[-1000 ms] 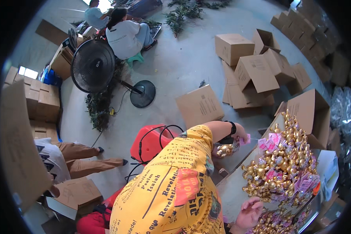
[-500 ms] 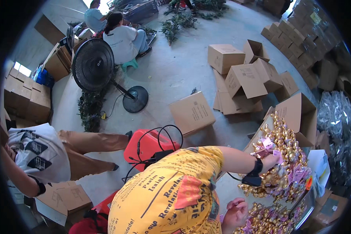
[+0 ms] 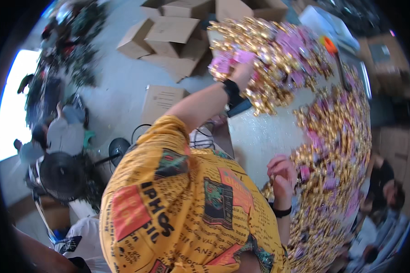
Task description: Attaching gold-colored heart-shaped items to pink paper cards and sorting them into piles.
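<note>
A heap of shiny gold ornaments [image 3: 269, 98] with pink tags among them covers the far part of the pale tabletop [image 3: 259, 136]. My left hand [image 3: 243, 75], with a black band and a dark device at the wrist, reaches to the heap's left edge. Its fingers close around a pink tag [image 3: 245, 56]; the fingertips are partly hidden. Nearer to me, my right hand [image 3: 282, 175] is raised beside a second spread of gold ornaments [image 3: 332, 154]. Its fingers are loosely bent and apart, and nothing shows in them.
Opened cardboard boxes [image 3: 173, 36] lie on the floor beyond the table. A white container [image 3: 328, 27] and an orange ring [image 3: 328, 44] are at the table's far right. A black fan [image 3: 61, 175] stands at left. Other people sit at left and at lower right.
My view has swung right, so the table now fills more of the picture. My left hand stays at the heap with the pink tag; my right hand is over the bare tabletop's edge.
</note>
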### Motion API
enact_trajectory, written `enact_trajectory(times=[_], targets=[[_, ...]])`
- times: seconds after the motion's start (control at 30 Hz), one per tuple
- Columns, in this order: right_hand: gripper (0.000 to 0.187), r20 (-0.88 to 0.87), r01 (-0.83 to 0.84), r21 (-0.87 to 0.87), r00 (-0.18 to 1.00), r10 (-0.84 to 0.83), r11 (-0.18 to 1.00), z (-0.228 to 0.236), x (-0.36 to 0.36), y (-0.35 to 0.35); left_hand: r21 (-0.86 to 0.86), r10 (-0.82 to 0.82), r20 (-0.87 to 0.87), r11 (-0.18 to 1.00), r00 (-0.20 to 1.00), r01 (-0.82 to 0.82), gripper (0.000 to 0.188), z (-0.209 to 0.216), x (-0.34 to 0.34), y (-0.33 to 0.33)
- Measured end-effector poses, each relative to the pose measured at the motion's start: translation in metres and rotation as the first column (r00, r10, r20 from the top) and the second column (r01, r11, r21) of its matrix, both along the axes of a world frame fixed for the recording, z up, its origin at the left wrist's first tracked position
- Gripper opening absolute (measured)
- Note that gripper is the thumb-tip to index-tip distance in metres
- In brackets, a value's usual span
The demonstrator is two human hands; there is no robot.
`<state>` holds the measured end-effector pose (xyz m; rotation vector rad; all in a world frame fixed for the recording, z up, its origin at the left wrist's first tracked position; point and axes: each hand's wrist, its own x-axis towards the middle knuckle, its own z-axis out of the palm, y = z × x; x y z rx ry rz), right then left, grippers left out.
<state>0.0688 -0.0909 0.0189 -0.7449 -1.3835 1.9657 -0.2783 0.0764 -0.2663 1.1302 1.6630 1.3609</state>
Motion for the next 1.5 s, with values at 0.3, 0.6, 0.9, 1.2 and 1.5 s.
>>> enact_trajectory(times=[0.3,0.6,0.9,1.2,1.5], targets=[[0.020,-0.062,0.457,0.044,0.889,-0.454,0.888,-0.024,0.077,-0.036,-0.227,0.225,-0.152,0.940,0.963,-0.255,0.087,0.163,0.119,0.022],[0.008,0.606,0.313,0.622,0.389,-0.694,0.718,-0.079,0.134,-0.060,-0.028,0.430,-0.224,0.894,0.875,-0.447,0.058,0.140,0.123,0.022],[0.046,0.661,-0.325,0.714,0.017,-0.750,0.621,-0.116,0.106,-0.018,0.064,-0.407,-0.237,0.899,0.882,0.432,0.025,0.124,0.242,-0.047],[0.046,0.725,-0.134,0.688,0.167,-0.668,0.713,-0.117,0.154,0.008,-0.233,-0.224,-0.346,0.961,0.911,0.148,0.029,0.120,0.234,-0.113],[0.054,0.809,-0.189,0.587,0.107,-0.578,0.787,-0.132,0.194,-0.003,-0.096,0.507,0.068,0.861,0.859,-0.500,0.047,0.049,0.036,-0.078]])
